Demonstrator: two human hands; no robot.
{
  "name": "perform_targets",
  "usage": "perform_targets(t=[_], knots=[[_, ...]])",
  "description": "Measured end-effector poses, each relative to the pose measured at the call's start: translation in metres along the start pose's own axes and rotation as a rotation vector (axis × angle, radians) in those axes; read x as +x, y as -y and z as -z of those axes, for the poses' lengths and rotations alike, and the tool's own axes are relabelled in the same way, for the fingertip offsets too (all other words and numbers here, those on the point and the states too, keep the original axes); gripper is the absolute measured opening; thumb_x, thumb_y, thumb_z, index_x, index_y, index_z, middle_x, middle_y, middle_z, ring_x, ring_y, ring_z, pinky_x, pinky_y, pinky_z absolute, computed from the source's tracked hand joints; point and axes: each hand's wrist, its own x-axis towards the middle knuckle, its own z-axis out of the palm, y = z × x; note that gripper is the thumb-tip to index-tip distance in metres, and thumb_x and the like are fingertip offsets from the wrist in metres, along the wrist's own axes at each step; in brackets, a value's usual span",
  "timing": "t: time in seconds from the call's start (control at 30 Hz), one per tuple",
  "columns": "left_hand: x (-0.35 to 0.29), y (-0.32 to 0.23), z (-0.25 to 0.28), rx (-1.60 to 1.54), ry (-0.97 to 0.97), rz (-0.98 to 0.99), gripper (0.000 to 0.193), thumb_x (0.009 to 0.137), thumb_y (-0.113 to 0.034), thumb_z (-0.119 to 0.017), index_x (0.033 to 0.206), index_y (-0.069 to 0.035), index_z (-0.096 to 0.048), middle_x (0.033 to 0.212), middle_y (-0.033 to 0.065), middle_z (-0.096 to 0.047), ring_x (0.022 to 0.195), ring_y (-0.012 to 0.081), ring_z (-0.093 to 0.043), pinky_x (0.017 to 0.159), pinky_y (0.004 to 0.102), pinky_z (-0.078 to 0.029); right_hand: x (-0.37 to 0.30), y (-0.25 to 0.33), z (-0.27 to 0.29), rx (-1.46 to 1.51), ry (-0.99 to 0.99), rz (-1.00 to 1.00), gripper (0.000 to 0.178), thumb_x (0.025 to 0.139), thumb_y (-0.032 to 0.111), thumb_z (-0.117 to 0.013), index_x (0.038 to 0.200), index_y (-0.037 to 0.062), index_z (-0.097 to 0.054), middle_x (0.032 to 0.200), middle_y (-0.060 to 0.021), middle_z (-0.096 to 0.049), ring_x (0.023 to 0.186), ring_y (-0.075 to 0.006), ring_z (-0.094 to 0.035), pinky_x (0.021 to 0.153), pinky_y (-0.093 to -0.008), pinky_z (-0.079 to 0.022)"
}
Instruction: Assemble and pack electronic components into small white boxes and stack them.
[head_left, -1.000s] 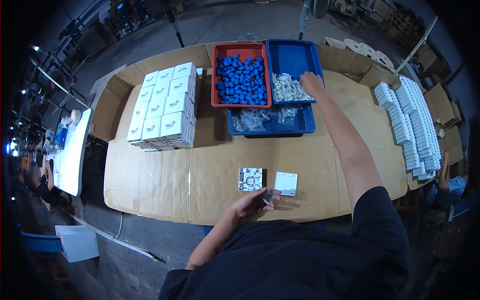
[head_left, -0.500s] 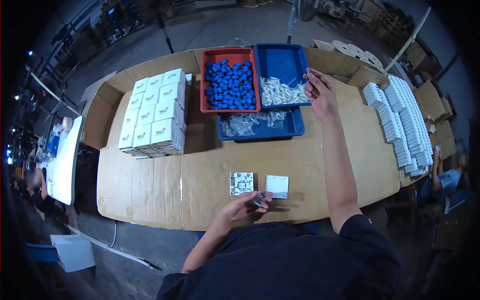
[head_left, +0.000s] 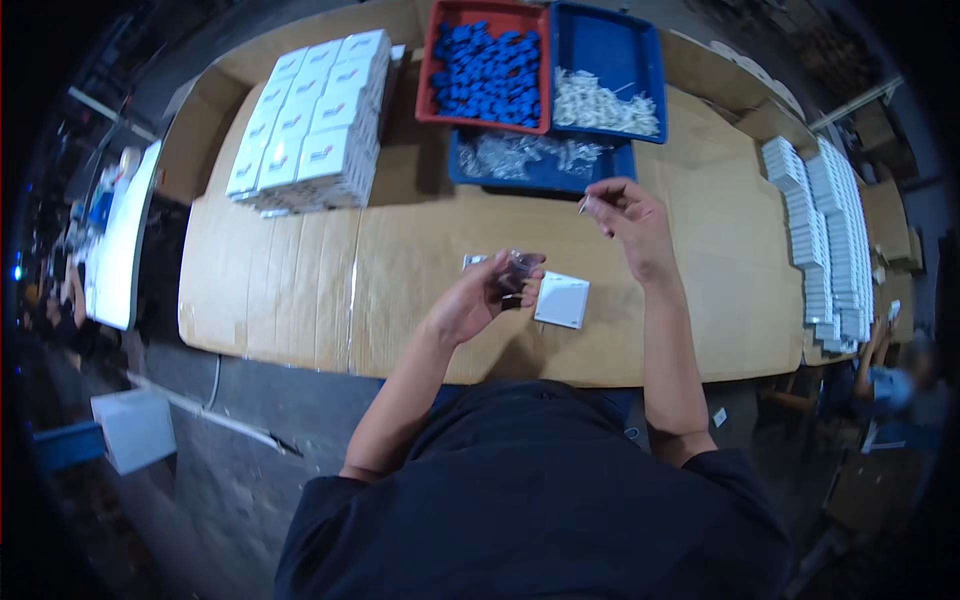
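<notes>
My left hand (head_left: 472, 302), above the front middle of the cardboard-covered table, is closed on a small clear plastic bag (head_left: 522, 266); any contents are too blurred to make out. To its right, at a higher spot, my right hand (head_left: 640, 232) pinches a tiny pale piece (head_left: 586, 206) between thumb and fingertips. Its kind does not show clearly. Under and beside the left fingers lies a flat white square box (head_left: 562, 301). A patterned square piece (head_left: 472, 260) is mostly hidden behind the left hand.
Beyond the hands sit a red tray (head_left: 428, 82) of blue plastic parts, a blue tray (head_left: 597, 42) of white parts and a lower blue tray (head_left: 626, 166) of clear bags. White boxes (head_left: 334, 150) are stacked at left, with rows of thin white boxes (head_left: 836, 235) at right.
My right hand has come back from the tray of white parts toward my left hand, pinching a small piece. My left hand has risen with the clear bag, and the view has shifted.
</notes>
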Motion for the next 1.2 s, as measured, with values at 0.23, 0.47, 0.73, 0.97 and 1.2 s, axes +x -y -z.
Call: perform_targets(t=[0.23, 0.47, 0.73, 0.97, 1.2], knots=[[-0.012, -0.004, -0.004, 0.043, -0.054, -0.036, 0.052, 0.111, -0.044, -0.046, 0.134, 0.001, -0.061, 0.113, 0.0091, -0.073, 0.096, 0.0192, -0.070, 0.092, 0.0375, -0.056, -0.021, -0.026, -0.040, -0.134, 0.171, -0.115, 0.011, 0.094, 0.007, -0.076, 0.104, 0.0016, -0.075, 0.088, 0.0003, -0.073, 0.076, -0.0043, -0.060, 0.067, -0.0215, -0.045], [-0.016, 0.000, -0.007, 0.054, -0.115, -0.022, 0.045, 0.110, -0.041, -0.052, 0.128, -0.001, -0.064, 0.114, 0.0108, -0.074, 0.098, 0.0202, -0.072, 0.090, 0.0379, -0.058, -0.014, -0.012, -0.046, -0.398, 0.499, -0.079, 0.014, 0.090, 0.002, -0.074, 0.104, 0.0001, -0.076, 0.102, -0.0025, -0.073, 0.086, -0.0095, -0.064, 0.076, -0.0267, -0.051], [-0.019, 0.006, -0.001, -0.007, -0.067, -0.027, 0.039, 0.106, -0.037, -0.062, 0.121, -0.001, -0.066, 0.106, 0.0115, -0.074, 0.094, 0.0219, -0.073, 0.086, 0.0387, -0.060, -0.011, -0.016, -0.049, -0.329, 0.685, -0.164, 0.016, 0.097, 0.007, -0.070, 0.109, 0.0004, -0.077, 0.115, -0.0043, -0.072, 0.089, -0.0083, -0.062, 0.078, -0.0271, -0.050], [-0.018, 0.003, -0.002, -0.056, -0.078, -0.028, 0.038, 0.107, -0.038, -0.060, 0.119, -0.003, -0.069, 0.108, 0.0121, -0.075, 0.095, 0.0199, -0.074, 0.083, 0.0358, -0.060, -0.013, -0.012, -0.051, -0.125, 0.736, -0.334, 0.033, 0.110, 0.022, -0.056, 0.119, -0.0056, -0.071, 0.124, -0.0088, -0.068, 0.101, -0.0134, -0.065, 0.090, -0.0307, -0.052], [-0.014, 0.005, -0.005, -0.041, -0.061, -0.019, 0.039, 0.108, -0.037, -0.057, 0.125, -0.004, -0.066, 0.115, 0.0116, -0.073, 0.103, 0.0219, -0.073, 0.082, 0.0351, -0.059, -0.014, -0.008, -0.051, -0.590, 0.697, -0.006, 0.040, 0.110, 0.029, -0.055, 0.127, -0.0054, -0.067, 0.129, -0.0124, -0.068, 0.108, -0.0176, -0.066, 0.095, -0.0326, -0.052]])
